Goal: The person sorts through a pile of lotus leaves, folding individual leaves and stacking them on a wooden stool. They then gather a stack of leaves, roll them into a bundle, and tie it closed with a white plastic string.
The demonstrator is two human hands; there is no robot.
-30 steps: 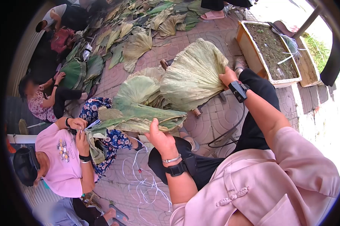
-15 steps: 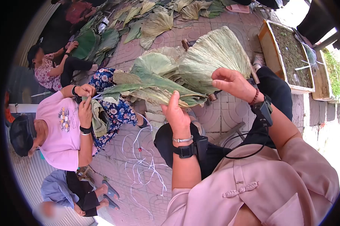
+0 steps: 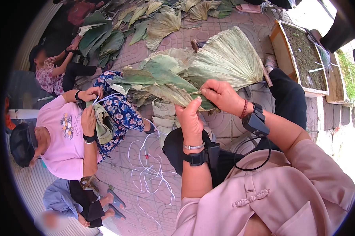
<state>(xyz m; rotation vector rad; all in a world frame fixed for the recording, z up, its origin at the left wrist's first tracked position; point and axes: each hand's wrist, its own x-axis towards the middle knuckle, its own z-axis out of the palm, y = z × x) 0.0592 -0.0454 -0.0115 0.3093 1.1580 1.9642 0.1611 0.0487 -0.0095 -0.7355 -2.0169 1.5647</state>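
A folded, dried lotus leaf point(image 3: 167, 92), green and tan with wrinkled edges, stretches out in front of me. My left hand point(image 3: 190, 120) grips its near end from below, thumb pointing up along it. On the same end, my right hand point(image 3: 220, 95) is closed with thumb and fingers pinching the leaf's edge. Just beyond lies a large, pale fan-shaped lotus leaf point(image 3: 226, 59), spread over other leaves. My left palm and some of my fingertips are hidden.
A person in a pink shirt point(image 3: 61, 137) sits at left, holding a folded leaf bundle point(image 3: 104, 126) and white strips. White cords point(image 3: 148, 169) lie tangled on the paving. More leaves point(image 3: 163, 25) cover the ground at the back. A soil-filled planter box point(image 3: 303, 59) stands at right.
My right hand has come down and left onto the leaf's near end. The leaf has shifted slightly. The person in pink now pulls at white strips above the bundle.
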